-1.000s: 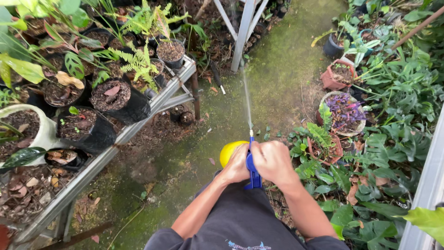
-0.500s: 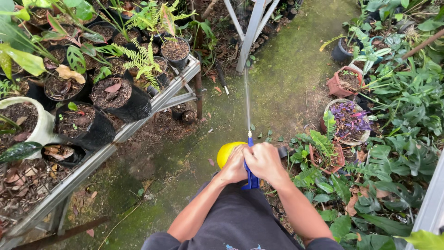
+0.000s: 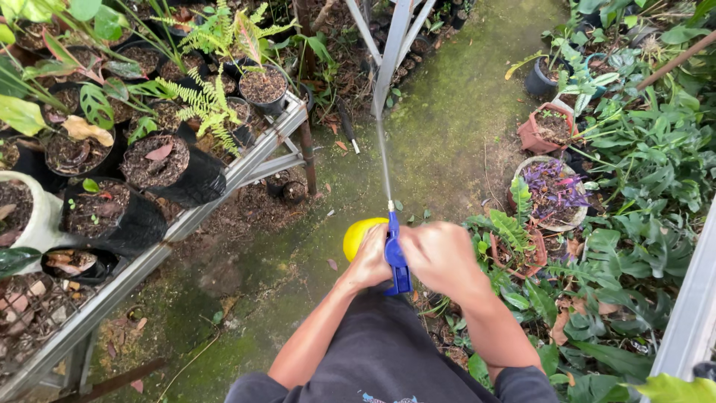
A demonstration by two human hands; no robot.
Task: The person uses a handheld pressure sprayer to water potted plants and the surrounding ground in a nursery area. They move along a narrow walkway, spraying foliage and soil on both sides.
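Closest to the camera, both hands met in front of the dark shorts. The left hand (image 3: 371, 257) was wrapped round the yellow sprayer bottle (image 3: 356, 235), its fingers curled tight against the bottle's side, so the bottle sat low and central, just above the person's lap. The right hand (image 3: 441, 257) closed over the blue trigger head (image 3: 397, 257) from the other side, fingers folded in on it; whether the trigger was fully squeezed could not be told from above.

From the nozzle a thin jet of water (image 3: 383, 160) ran straight ahead over the mossy concrete path (image 3: 447, 119). The step in hand looked like spraying, mid-squeeze, with the stream aimed up the aisle and landing out of clear view near the metal frame post (image 3: 393, 37).

To the left, a metal rack (image 3: 246, 168) carried black nursery pots (image 3: 171, 168) of soil and a fern (image 3: 205, 108). To the right stood a terracotta pot (image 3: 548, 127) and a purple-leaved plant (image 3: 552, 190) among ground foliage.

A next move would likely call for steadying the bottle while swinging the nozzle toward a pot.
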